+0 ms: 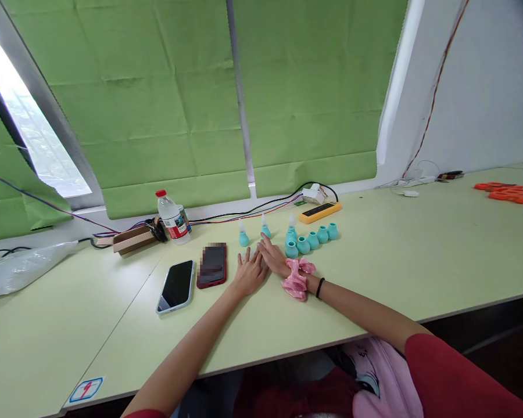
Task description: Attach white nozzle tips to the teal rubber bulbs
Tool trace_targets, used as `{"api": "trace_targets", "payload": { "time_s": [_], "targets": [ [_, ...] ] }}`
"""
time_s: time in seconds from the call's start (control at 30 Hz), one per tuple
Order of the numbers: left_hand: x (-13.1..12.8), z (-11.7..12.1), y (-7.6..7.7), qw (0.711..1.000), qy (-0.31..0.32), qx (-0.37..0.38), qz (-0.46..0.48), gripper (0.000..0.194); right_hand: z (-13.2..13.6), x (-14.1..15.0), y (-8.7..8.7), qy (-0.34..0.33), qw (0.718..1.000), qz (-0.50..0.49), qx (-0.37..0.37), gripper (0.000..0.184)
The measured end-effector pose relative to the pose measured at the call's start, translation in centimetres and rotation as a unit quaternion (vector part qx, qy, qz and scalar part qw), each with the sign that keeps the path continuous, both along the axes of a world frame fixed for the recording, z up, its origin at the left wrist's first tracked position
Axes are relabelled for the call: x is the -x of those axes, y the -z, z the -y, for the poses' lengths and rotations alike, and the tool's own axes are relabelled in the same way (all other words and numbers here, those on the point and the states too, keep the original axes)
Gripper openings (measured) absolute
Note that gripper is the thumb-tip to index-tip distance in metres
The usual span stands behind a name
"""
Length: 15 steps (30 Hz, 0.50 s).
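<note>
My left hand (249,274) lies on the table, palm down, with its fingers spread. My right hand (273,256), a pink scrunchie (297,278) and a black band on its wrist, stretches out beside it; the two touch or overlap. Something small and clear shows by the left fingertips, mostly covered. Beyond the hands stand two turquoise rubber bulbs with clear tips, one on the left (243,238) and one by the right fingertips (265,231). Right of my right hand are several open-necked turquoise bulbs (312,240), and another clear-tipped bulb (291,233) rises behind them.
Two phones, one light-cased (176,287) and one red-cased (212,266), lie left of my hands. Farther back are a red-capped bottle (173,217), an open cardboard box (134,240), cables and a yellow power strip (320,212). Orange objects (512,194) lie far right; a plastic bag (26,268) left.
</note>
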State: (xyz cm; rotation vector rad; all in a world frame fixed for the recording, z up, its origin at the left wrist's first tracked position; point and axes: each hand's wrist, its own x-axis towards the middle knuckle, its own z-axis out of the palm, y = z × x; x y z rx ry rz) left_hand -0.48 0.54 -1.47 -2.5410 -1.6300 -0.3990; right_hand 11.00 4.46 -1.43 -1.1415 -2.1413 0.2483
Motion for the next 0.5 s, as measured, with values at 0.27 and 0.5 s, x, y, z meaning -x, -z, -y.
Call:
{"api": "trace_targets", "payload": {
  "time_s": [0.27, 0.5],
  "targets": [
    [-0.3, -0.1, 0.0, 1.000, -0.013, 0.002, -0.006, 0.047, 0.1, -1.7, -3.7, 0.096, 0.975, -0.039, -0.195, 0.044],
    [-0.1, -0.2, 0.1, 1.000, -0.007, 0.005, -0.005, 0.049, -2.9, -4.7, -4.3, 0.262, 0.955, 0.008, -0.142, 0.052]
  ]
}}
